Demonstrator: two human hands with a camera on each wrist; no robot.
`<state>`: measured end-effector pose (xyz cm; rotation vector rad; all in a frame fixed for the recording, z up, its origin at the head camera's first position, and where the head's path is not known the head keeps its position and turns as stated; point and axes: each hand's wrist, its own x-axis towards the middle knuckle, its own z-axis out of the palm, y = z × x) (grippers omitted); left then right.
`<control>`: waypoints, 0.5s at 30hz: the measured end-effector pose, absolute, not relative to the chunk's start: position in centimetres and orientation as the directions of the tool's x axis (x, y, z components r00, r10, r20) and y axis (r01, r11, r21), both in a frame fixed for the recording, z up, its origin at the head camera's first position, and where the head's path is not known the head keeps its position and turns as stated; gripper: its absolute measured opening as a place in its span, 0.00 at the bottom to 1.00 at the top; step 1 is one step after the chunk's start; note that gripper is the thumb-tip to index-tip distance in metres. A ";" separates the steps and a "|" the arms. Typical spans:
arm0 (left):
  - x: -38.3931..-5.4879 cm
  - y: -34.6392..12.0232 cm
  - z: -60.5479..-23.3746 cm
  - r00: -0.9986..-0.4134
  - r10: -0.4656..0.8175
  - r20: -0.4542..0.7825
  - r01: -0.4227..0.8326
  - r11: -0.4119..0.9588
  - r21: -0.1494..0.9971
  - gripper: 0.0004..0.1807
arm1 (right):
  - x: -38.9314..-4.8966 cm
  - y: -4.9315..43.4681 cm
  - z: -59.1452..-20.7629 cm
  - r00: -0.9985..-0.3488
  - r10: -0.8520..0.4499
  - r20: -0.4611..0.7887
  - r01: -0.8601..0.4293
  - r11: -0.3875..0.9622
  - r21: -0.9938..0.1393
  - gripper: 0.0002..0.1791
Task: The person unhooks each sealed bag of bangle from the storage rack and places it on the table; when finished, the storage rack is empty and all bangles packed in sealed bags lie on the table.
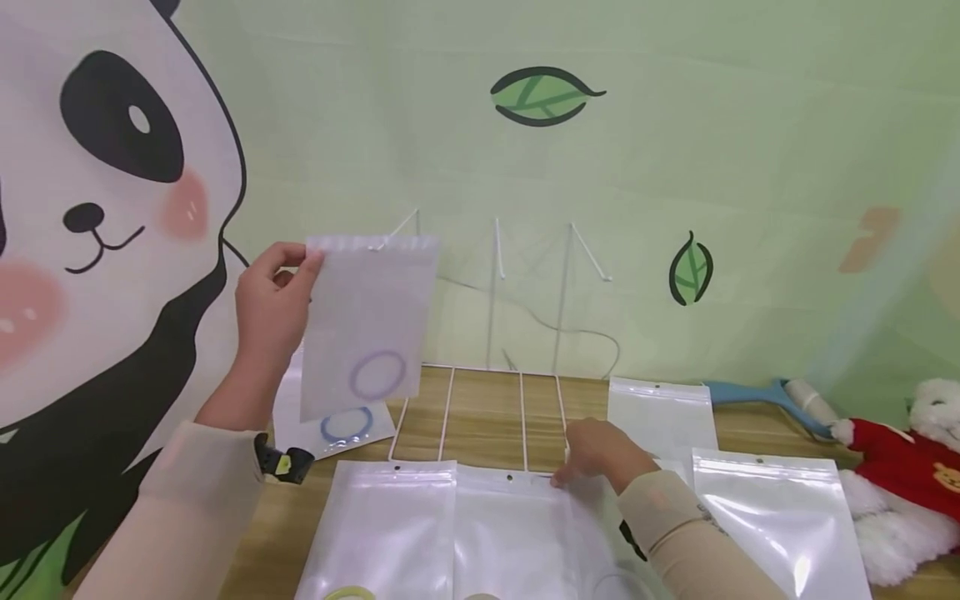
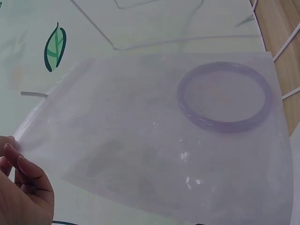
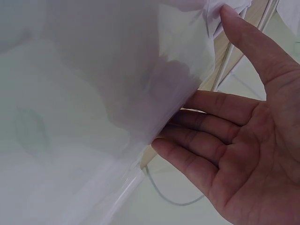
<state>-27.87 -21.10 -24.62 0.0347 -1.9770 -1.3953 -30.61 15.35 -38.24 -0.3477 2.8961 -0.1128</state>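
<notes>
My left hand [image 1: 276, 292] pinches the top left corner of a translucent zip bag [image 1: 367, 308]. A pale purple ring, likely a bangle [image 2: 225, 96], shows inside it low down. The bag's top edge is at a white wire hook [image 1: 393, 233]; whether the hook passes through its hole I cannot tell. My right hand [image 1: 600, 450] is at the top edge of the flat zip bags on the table. In the right wrist view its fingers [image 3: 206, 140] reach slightly bent under a bag's edge, with the thumb apart and its tip by another part of the bag.
Two more hooks [image 1: 498, 250] stand on the white wire rack, whose base [image 1: 522, 417] lies on the wooden table. A bag with a blue ring [image 1: 347, 425] lies at left. More zip bags [image 1: 772, 517], a blue-handled roller [image 1: 750, 393] and a white plush toy [image 1: 900, 475] are at right.
</notes>
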 end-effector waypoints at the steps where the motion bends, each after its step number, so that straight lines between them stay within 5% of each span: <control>1: -27.7 -21.2 -24.6 -0.756 -0.405 0.514 0.361 0.397 0.844 0.18 | -30.6 15.4 -38.2 -0.948 -0.242 -0.207 -0.226 0.969 -0.098 0.24; 15: -26.0 -21.9 -24.7 -0.778 -0.423 0.464 0.379 0.272 0.884 0.12 | -30.5 15.4 -38.4 -0.945 -0.266 -0.188 -0.254 0.963 -0.088 0.24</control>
